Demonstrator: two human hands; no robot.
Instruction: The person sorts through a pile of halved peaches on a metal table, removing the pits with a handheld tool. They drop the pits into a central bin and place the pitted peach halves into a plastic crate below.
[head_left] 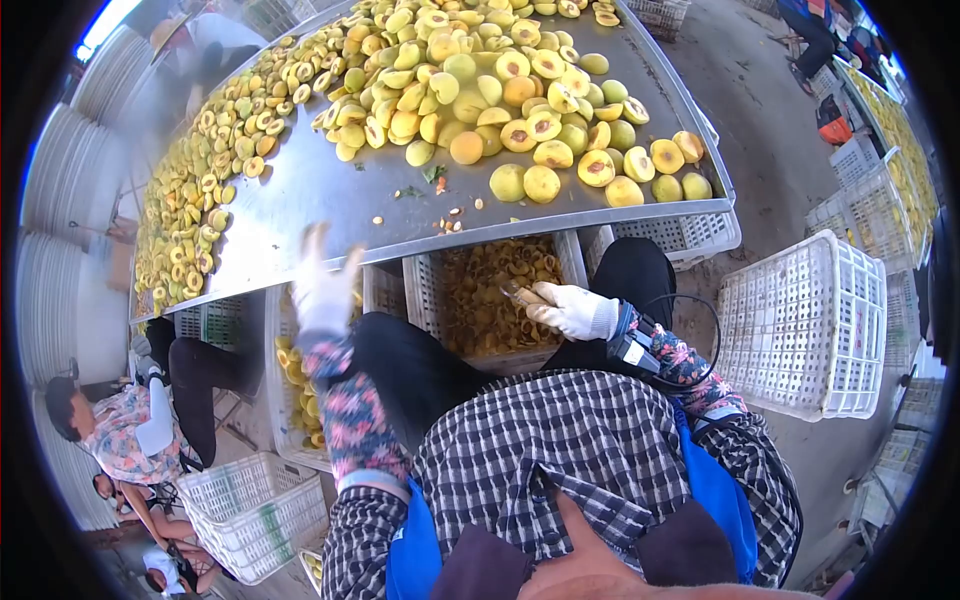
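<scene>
My left hand, in a white glove, is over the front edge of the metal table, blurred, its fingers apart and nothing seen in them. White-gloved too, my right hand is closed round a small tool with a metal end, above a crate of wet-looking fruit pieces between my knees. Halved and whole yellow-green fruits are heaped on the table. Loose stones and leaf bits are near its front edge.
A crate of fruit halves stands left of my legs. White crates stand at the right and lower left. A person in a floral top sits at the left; other people are at the edges. A cable hangs by my right wrist.
</scene>
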